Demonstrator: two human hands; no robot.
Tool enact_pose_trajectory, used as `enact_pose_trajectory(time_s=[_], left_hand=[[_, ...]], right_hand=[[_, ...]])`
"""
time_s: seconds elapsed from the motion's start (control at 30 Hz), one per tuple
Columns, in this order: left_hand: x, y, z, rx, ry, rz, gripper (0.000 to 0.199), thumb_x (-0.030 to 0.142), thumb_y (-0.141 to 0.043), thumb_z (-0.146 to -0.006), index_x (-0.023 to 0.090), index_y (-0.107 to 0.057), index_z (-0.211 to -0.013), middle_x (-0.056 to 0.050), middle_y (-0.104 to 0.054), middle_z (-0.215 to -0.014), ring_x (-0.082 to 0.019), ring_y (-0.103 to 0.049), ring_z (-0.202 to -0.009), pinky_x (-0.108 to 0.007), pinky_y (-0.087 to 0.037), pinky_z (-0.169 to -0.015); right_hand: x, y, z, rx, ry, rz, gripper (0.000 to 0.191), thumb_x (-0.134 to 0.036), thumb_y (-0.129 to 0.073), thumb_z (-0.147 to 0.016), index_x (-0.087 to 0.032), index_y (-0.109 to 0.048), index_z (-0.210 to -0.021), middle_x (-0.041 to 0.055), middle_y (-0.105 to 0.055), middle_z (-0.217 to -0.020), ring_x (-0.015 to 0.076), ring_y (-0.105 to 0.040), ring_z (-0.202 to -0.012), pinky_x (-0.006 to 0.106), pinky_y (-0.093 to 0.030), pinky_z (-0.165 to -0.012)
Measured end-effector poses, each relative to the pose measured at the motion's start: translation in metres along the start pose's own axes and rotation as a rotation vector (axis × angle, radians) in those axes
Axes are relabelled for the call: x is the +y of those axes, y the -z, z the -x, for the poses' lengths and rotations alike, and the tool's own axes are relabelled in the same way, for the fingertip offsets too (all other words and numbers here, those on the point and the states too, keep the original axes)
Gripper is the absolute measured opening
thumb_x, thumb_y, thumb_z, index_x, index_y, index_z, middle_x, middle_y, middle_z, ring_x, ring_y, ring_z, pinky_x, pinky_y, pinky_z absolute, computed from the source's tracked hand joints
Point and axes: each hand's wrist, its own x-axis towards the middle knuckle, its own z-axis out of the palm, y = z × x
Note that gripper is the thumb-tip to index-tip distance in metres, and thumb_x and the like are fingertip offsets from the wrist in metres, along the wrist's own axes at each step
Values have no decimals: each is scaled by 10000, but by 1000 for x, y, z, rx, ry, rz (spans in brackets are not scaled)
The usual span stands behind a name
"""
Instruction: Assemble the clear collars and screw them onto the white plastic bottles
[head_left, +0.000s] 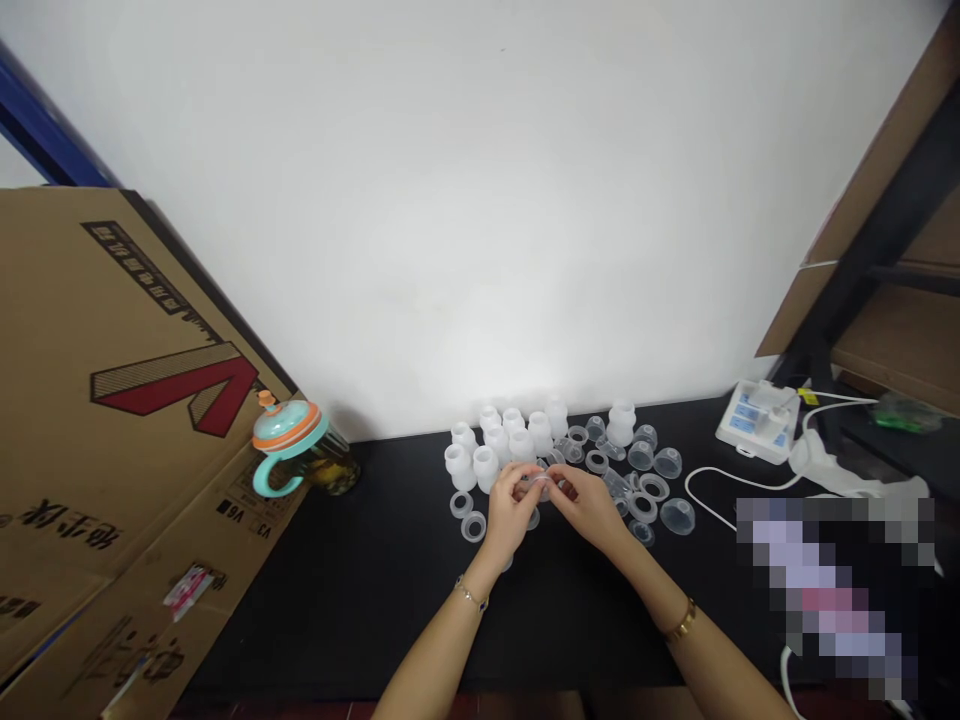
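My left hand [510, 510] and my right hand [589, 503] meet over the black table, fingertips pinched on a small see-through ring-shaped piece [541, 479]. The fingers cover much of it, so its exact kind does not show. Just behind my hands stand several white bottles [486, 464], open at the top. Near my left hand lie two whitish rings [473, 526]. Right of my right hand are more rings [643, 507], see-through domed caps [678, 516] and other small translucent parts [596, 462].
A pitcher [330, 460] with a turquoise and orange lid stands at the left beside a large cardboard box [112, 400]. On the right, a white power strip [759, 420] lies with white cables [757, 487] on the black table [360, 600]. A white wall [480, 220] rises behind.
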Motion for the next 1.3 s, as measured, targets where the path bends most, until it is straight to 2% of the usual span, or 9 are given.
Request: enact_pose_trajectory(time_s=[1.3], left_hand=[[-1,0,0,-12,-10,-10,230,390,-682,-892,186,-739,-982,-61,-629,-1032,-147,-659,-753,-253,-572,-646]], right_hand=[[4,-2,0,5,12,56,182,-329,-539,-945,-224,-665,-866,-6,-674,-721,161,-603,-607,262,-416,-599]])
